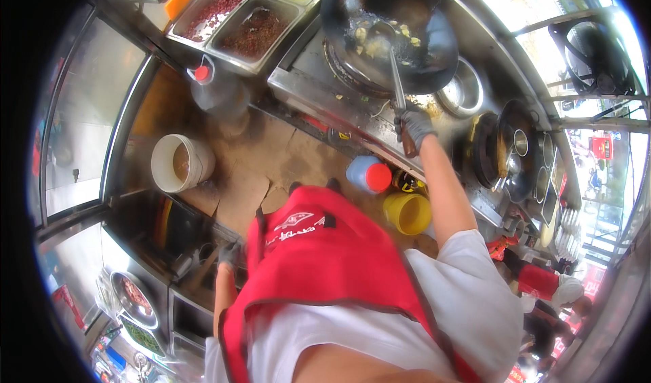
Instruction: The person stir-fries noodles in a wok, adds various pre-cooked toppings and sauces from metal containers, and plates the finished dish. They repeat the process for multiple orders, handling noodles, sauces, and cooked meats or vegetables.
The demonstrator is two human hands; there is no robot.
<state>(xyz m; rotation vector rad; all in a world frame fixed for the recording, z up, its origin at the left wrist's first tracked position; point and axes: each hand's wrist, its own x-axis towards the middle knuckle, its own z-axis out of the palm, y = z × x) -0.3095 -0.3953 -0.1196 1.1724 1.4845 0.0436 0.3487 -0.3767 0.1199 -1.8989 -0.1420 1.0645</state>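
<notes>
My right hand [416, 124], in a dark grey glove, is closed around the wooden grip of a metal ladle [397, 80]. The ladle's bowl rests inside a large dark wok [432, 52], among pale yellow slices [404, 29] in shiny oil or liquid. The wok sits tilted on a steel stove top [351, 108]. Low at my left side is my left hand [230, 256], also gloved, beside a dark open cabinet [198, 271]. Its fingers are blurred and partly hidden, so its hold is unclear.
Steel pans of dried red spices [257, 32] stand left of the wok. A steel bowl [461, 89] and another wok [524, 169] are to its right. On the floor are a white bucket [201, 161], a yellow bucket [407, 213] and a red-lidded container [363, 173]. People [541, 284] stand behind at right.
</notes>
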